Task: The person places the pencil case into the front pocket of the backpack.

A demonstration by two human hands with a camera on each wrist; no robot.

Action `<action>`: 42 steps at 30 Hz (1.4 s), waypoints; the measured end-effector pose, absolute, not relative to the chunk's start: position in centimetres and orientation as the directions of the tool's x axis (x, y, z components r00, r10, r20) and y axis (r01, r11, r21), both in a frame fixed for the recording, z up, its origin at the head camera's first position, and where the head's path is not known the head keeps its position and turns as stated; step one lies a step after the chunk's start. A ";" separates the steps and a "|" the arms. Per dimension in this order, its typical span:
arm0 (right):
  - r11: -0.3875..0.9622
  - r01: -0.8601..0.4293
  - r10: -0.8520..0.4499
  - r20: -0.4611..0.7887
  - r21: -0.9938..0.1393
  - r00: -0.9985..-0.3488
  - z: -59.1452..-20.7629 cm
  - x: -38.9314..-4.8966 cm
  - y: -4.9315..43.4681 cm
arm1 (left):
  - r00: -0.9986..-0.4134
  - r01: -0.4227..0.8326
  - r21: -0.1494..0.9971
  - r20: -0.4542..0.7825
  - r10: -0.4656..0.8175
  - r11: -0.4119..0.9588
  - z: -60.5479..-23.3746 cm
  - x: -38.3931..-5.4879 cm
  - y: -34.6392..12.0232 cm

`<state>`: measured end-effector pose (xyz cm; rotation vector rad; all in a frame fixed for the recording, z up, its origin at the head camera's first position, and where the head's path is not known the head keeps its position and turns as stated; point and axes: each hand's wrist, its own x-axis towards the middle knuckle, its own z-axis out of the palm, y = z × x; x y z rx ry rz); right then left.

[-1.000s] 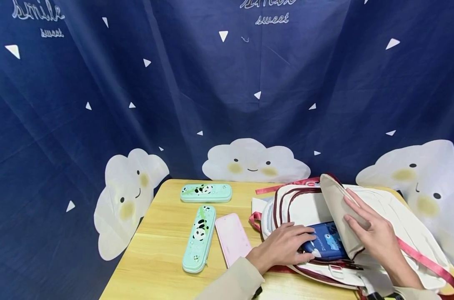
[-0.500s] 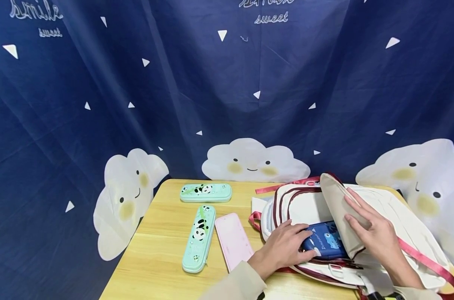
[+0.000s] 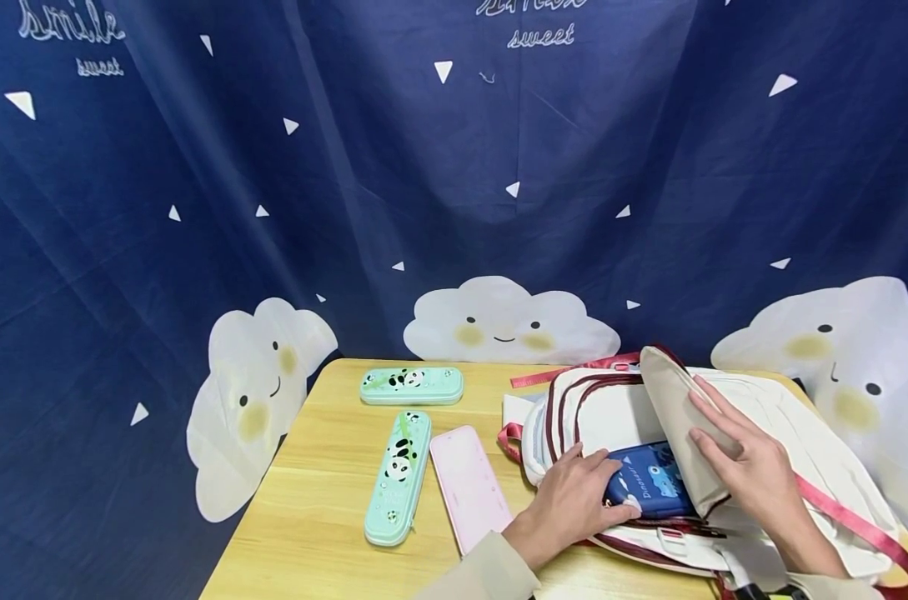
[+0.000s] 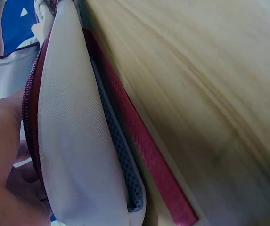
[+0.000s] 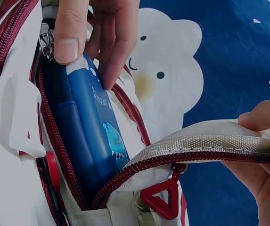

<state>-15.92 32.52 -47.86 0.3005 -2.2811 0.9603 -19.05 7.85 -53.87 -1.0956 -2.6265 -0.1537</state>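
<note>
A blue dinosaur-print pencil case (image 3: 649, 482) sits partly inside the open compartment of a white backpack (image 3: 814, 433) with dark red zips. My left hand (image 3: 569, 500) grips its near end, thumb on one edge and fingers over the other face, as the right wrist view shows. In the left wrist view that hand (image 4: 7, 155) lies beside the bag's zipped edge, its fingertips mostly hidden. With my right hand (image 3: 754, 462) I hold the beige front flap (image 3: 682, 425) lifted; the flap (image 5: 205, 146) runs between thumb and fingers in the right wrist view.
Two mint panda pencil cases (image 3: 412, 386) and a pink flat case (image 3: 470, 487) lie on the wooden table (image 3: 296, 500), left of the backpack. A red strap (image 3: 859, 521) crosses the bag's right side. Behind hangs a navy cloud-print curtain (image 3: 454, 167).
My left hand has shifted slightly right and its fingers have drawn back a little, so more of the blue pencil case shows. The right hand and flap stay almost still.
</note>
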 end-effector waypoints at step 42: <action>0.700 -0.470 0.010 0.664 -0.539 -0.747 -47.9 -16.1 32.5 | -0.613 0.753 -0.089 0.263 0.745 0.652 -54.0 -20.0 11.6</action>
